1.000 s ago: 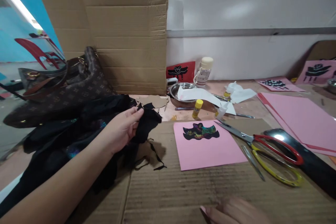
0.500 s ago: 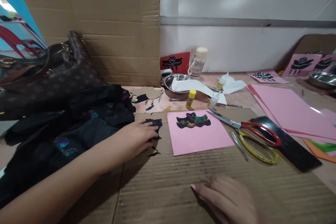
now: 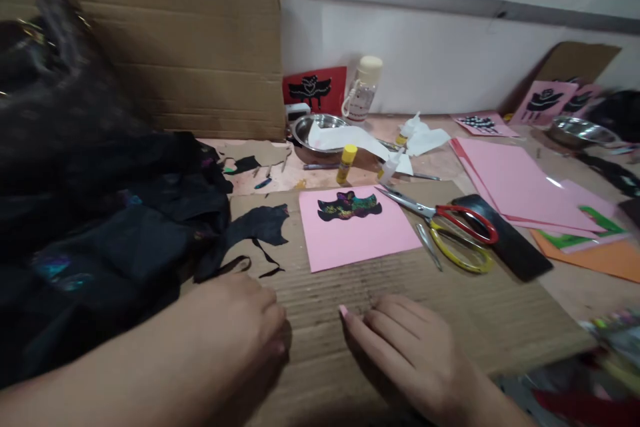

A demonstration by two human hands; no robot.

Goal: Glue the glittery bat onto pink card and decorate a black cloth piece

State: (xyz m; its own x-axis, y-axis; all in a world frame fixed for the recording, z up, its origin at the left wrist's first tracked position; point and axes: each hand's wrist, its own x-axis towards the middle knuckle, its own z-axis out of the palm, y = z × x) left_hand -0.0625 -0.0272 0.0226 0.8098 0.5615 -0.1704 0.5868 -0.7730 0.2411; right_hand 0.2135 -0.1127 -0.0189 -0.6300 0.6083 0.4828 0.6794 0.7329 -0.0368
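My left hand [image 3: 245, 317] is curled above the cardboard sheet [image 3: 320, 340], just in front of a cut black scrap [image 3: 263, 223] with thin strips; no object shows in it. On the right, my right hand [image 3: 407, 347] rests low over the cardboard, empty, its index finger stretched and the others loosely bent. Beyond both hands lies a pink sheet [image 3: 360, 240] bearing a black shape [image 3: 350, 207] with coloured glitter. Scissors [image 3: 430, 213] with one red and one yellow handle lie beside the pink sheet, their blade tips at its upper right edge.
Black cloth [image 3: 130, 233] and a dark bag [image 3: 75, 87] fill the left. Behind are a glue stick [image 3: 346, 163], glue bottles, a metal bowl [image 3: 317, 130] and a flask [image 3: 365, 90]. A black phone [image 3: 515, 247] and pink papers [image 3: 525, 180] lie to the right.
My left hand has left the black scrap and drawn back toward me, its fingers now curled, uncovering the scrap. The view has shifted right and down. My right hand keeps much the same pose.
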